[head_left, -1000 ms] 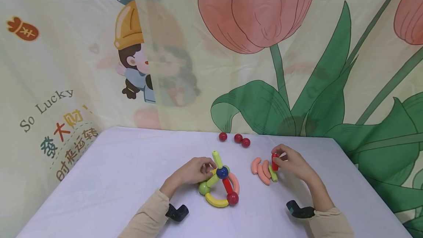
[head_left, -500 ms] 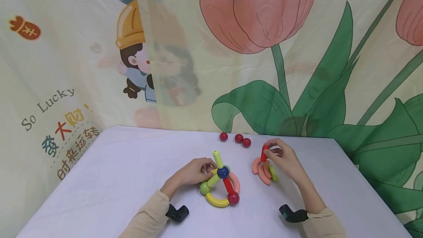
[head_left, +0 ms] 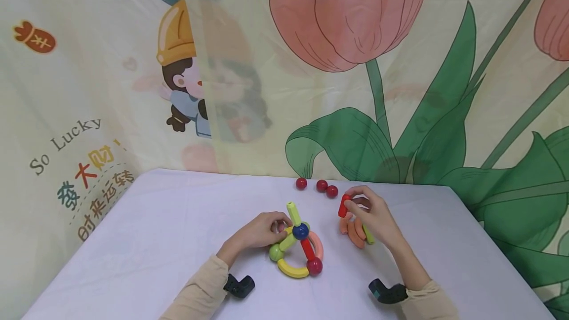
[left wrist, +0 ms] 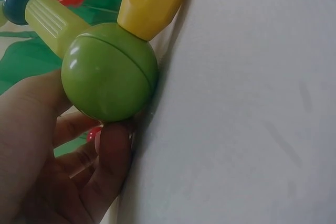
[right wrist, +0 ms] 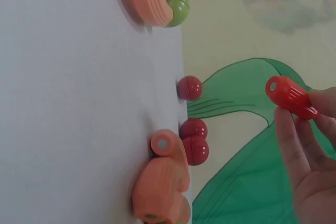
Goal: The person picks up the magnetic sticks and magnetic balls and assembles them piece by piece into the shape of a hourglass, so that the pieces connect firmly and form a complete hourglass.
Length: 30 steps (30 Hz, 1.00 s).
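Observation:
On the table stands a structure of magnetic rods and balls, with a blue ball (head_left: 300, 231) on top and a light green rod (head_left: 293, 214) rising from it. Its ring joins a green ball (left wrist: 107, 72), a red ball (head_left: 314, 266), a yellow curved rod (head_left: 293, 269) and a pink curved rod (head_left: 316, 245). My left hand (head_left: 262, 231) grips the structure's left rear side; the exact contact is partly hidden. With thumb and fingers, my right hand (head_left: 373, 217) pinches a short red magnetic rod (right wrist: 291, 97), raised above the table. One metal-tipped end shows.
Several pink curved rods (head_left: 355, 233) and a light green rod (head_left: 368, 235) lie below my right hand. Near the table's back edge sit three red balls (head_left: 322, 185). A printed curtain (head_left: 240, 88) hangs behind the white table (head_left: 133, 260).
My right hand has lifted the red rod from beside the green rod and carried it left, over the pink rods, tilting it. The left hand and structure hold still.

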Tool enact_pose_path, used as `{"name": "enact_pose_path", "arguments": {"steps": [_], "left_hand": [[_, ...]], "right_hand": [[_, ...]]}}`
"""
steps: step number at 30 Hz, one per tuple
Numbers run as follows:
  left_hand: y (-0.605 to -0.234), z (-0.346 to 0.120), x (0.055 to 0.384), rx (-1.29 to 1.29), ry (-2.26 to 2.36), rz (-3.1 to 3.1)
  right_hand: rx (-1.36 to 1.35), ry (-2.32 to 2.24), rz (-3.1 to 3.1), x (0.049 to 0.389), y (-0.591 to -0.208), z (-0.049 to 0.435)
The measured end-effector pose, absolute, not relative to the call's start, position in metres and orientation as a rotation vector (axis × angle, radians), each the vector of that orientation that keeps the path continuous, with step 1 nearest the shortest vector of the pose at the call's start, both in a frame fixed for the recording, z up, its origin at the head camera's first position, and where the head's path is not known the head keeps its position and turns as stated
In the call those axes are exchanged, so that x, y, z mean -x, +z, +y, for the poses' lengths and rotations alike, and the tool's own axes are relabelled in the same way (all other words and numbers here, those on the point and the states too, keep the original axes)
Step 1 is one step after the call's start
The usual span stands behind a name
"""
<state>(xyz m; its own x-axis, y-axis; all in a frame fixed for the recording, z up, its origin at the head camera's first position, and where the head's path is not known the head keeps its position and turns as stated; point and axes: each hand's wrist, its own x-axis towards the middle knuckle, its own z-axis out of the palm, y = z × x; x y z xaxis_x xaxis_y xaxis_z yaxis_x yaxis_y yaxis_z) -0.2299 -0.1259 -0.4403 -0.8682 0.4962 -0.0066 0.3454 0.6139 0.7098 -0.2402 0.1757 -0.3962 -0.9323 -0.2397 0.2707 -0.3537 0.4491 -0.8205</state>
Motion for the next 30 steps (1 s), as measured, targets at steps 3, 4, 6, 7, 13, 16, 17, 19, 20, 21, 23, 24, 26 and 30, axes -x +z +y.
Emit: {"name": "enact_pose_path", "arguments": {"steps": [3, 4, 6, 7, 13, 16, 17, 19, 20, 21, 23, 24, 26, 30], "left_hand": [[-0.441, -0.126, 0.230, -0.692, 1.095, 2.635], [-0.441, -0.126, 0.230, -0.690, 1.096, 2.635], [-0.441, -0.126, 0.231, -0.689, 1.095, 2.637], [-0.441, -0.126, 0.231, -0.689, 1.094, 2.637], [-0.439, -0.126, 0.229, -0.688, 1.106, 2.630], [-0.439, -0.126, 0.229, -0.682, 1.112, 2.625], [-0.439, -0.126, 0.229, -0.681, 1.113, 2.625], [-0.439, -0.126, 0.229, -0.677, 1.116, 2.624], [-0.439, -0.126, 0.229, -0.676, 1.116, 2.624], [-0.439, -0.126, 0.229, -0.675, 1.117, 2.623], [-0.439, -0.126, 0.229, -0.673, 1.112, 2.627], [-0.439, -0.125, 0.229, -0.670, 1.111, 2.627], [-0.439, -0.125, 0.229, -0.666, 1.106, 2.629], [-0.439, -0.125, 0.229, -0.656, 1.105, 2.632]], "right_hand": [[-0.542, 1.543, -2.556, 0.239, -0.396, 0.171], [-0.542, 1.552, -2.555, 0.239, -0.397, 0.169], [-0.545, 1.564, -2.550, 0.238, -0.397, 0.166], [-0.545, 1.570, -2.548, 0.238, -0.397, 0.164], [-0.566, 1.642, -2.504, 0.232, -0.396, 0.155], [-0.584, 1.657, -2.485, 0.230, -0.396, 0.152], [-0.591, 1.657, -2.479, 0.230, -0.396, 0.150], [-0.598, 1.680, -2.465, 0.229, -0.396, 0.147], [-0.597, 1.691, -2.462, 0.228, -0.396, 0.146], [-0.601, 1.705, -2.456, 0.228, -0.396, 0.144], [-0.600, 1.726, -2.450, 0.226, -0.395, 0.141], [-0.599, 1.748, -2.446, 0.224, -0.395, 0.140], [-0.599, 1.773, -2.442, 0.223, -0.395, 0.137], [-0.596, 1.773, -2.430, 0.222, -0.396, 0.131]]}}
